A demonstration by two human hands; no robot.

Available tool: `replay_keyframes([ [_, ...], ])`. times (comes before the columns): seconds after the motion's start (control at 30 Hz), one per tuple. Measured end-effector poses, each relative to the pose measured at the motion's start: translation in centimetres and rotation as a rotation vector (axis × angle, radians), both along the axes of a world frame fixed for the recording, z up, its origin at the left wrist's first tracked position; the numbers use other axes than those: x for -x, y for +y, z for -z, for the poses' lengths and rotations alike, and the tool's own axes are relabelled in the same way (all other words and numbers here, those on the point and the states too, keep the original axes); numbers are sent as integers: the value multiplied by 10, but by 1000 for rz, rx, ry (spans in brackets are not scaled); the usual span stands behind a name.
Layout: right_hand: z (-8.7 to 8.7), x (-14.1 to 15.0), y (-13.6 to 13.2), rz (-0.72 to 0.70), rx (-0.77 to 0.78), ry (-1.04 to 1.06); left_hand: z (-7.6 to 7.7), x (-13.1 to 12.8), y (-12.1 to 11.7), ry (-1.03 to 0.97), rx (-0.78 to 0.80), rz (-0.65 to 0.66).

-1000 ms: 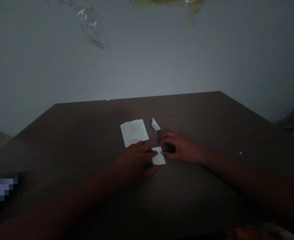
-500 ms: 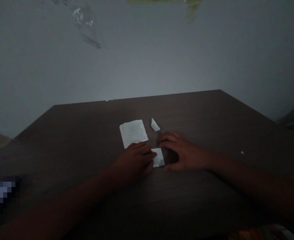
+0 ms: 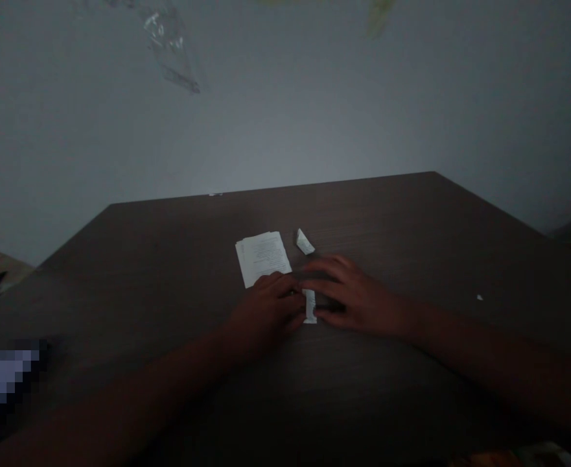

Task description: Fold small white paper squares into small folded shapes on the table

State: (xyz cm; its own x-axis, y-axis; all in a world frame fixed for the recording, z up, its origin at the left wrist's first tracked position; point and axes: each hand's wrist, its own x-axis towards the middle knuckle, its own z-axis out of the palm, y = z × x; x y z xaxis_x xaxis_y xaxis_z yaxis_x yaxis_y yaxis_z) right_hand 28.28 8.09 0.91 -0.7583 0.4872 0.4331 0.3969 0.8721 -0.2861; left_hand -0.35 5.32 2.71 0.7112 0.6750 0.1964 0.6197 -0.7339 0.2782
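there is just one camera, worn on the person's head. it looks ahead and down, over the brown table (image 3: 168,250) to the pale wall (image 3: 290,117) behind. the wall fills the top of the view and the table most of the bottom. the left hand (image 3: 266,311) and right hand (image 3: 353,295) are close together, a bit below the middle. the view is wide, so they look small, and the table's far edge (image 3: 275,189) tips up toward the right

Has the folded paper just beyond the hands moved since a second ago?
No. Against the tabletop and its far edge, the folded paper shows no clear shift.
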Motion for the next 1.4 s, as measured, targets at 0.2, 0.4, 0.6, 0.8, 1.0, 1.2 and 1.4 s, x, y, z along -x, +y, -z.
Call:
replay_keyframes([
  [0.2, -5, -6, -4, -67, -146, -28, -1, -1, -1, 38, 15, 121],
  [0.4, -6, -10, 3, -191, -213, -16, 7, 2, 4, 18, -9, 102],
  [0.6, -12, -12, 1, -215, -60, -94, 7, -3, 2, 7, -15, 24],
  [0.8, -11, -13, 5, -238, 93, -58, 9, -5, 3, -4, 20, 6],
  [1.0, -3, -11, 11, -223, 245, 65, 14, -2, 8, -162, 139, -44],
  [1.2, -2, -8, 8, -166, 280, 115, 15, -2, 9, -234, 186, -91],
  [1.4, -1, -9, 10, -71, 292, 110, 10, 0, 8, -229, 215, -109],
])
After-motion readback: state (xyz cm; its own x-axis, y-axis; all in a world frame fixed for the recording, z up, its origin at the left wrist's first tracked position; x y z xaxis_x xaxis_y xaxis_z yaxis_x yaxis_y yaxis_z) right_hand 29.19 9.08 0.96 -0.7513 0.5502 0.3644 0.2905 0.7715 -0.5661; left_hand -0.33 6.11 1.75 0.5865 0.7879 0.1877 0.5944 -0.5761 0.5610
